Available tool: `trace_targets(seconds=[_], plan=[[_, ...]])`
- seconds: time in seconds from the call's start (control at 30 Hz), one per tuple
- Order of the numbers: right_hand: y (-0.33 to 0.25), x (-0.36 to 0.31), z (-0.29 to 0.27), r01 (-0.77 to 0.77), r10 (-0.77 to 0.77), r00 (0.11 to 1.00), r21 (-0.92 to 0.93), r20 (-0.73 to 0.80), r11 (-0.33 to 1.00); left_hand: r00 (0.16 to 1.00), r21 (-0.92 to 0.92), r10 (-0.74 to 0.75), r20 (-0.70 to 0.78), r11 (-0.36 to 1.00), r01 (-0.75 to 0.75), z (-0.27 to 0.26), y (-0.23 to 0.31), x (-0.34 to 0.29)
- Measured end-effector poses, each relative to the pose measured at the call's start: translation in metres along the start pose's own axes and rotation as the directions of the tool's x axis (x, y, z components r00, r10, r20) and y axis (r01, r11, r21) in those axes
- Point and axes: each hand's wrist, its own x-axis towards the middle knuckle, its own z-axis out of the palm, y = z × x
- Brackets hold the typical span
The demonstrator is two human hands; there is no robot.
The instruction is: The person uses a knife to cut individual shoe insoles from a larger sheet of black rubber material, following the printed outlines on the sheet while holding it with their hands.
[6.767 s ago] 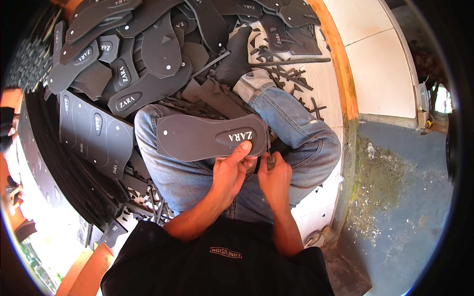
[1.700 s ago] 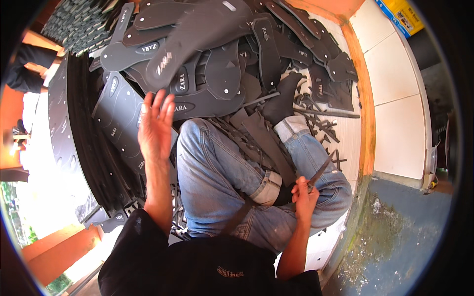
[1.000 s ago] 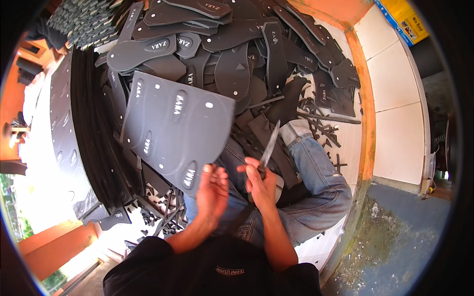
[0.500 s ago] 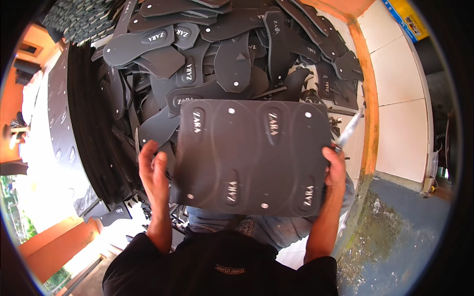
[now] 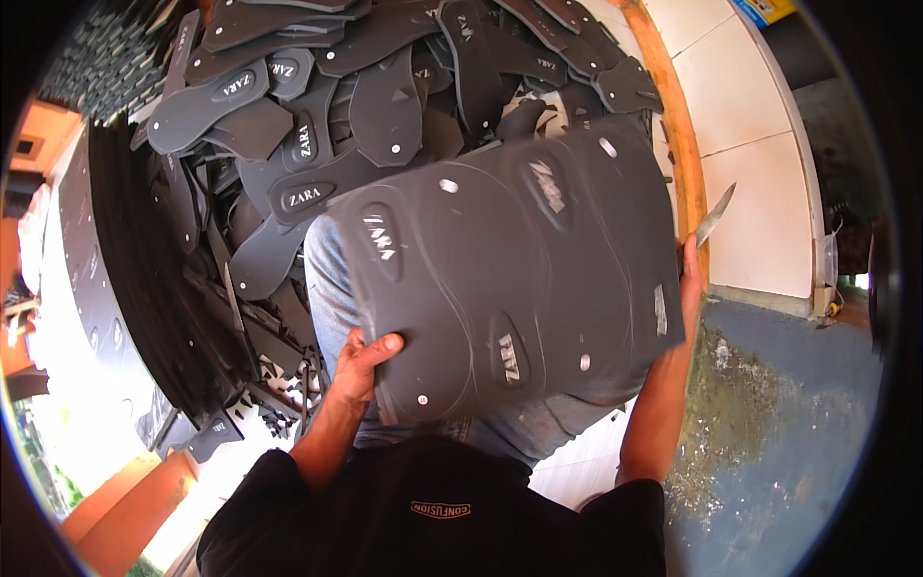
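A dark grey foam sheet (image 5: 481, 245), marked with sandal-sole outlines, raised oval pads and white dots, is held tilted above my jeans. My left hand (image 5: 363, 363) grips its lower left edge, thumb on top and fingers underneath. At the sheet's right edge, my right hand (image 5: 690, 267) is closed around a knife (image 5: 715, 213), its blade pointing up and away. Most of that hand's fingers are hidden, and it looks to be against or just behind the sheet's edge. Ahead lies a heap of cut sole pieces (image 5: 386, 111) of the same grey foam.
A row of black sheets stacked on edge (image 5: 144, 269) stands at the left. Foam scraps (image 5: 288, 385) litter the floor beside my left knee. On the right runs an orange-edged ledge (image 5: 685, 144) next to white tiles (image 5: 745, 144), with blue-grey flooring (image 5: 808, 404) nearer me.
My left hand, apart from the sheet before, now grips its lower left corner. The sheet has tilted, its right side raised. My right hand and the knife have moved right and slightly up.
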Motion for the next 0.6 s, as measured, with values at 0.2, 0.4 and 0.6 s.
trace_targets(seconds=[0.2, 0.4, 0.6], plan=[[0.070, -0.029, -0.006, 0.007, -0.006, 1.000, -0.177, 0.002, 0.984, 0.979, -0.174, 0.155, -0.129, 0.969, -0.176, 0.063, -0.051, 0.017], [0.110, -0.077, 0.023, -0.050, 0.056, 0.998, -0.150, 0.034, 0.987, 0.882, 0.678, 0.227, 0.412, 0.570, -0.463, 0.044, -0.064, 0.022], [0.044, -0.052, -0.056, -0.096, 0.119, 0.991, -0.326, 0.052, 0.941, 0.939, -0.294, 0.113, 0.326, 0.956, -0.013, -0.027, 0.031, 0.054]])
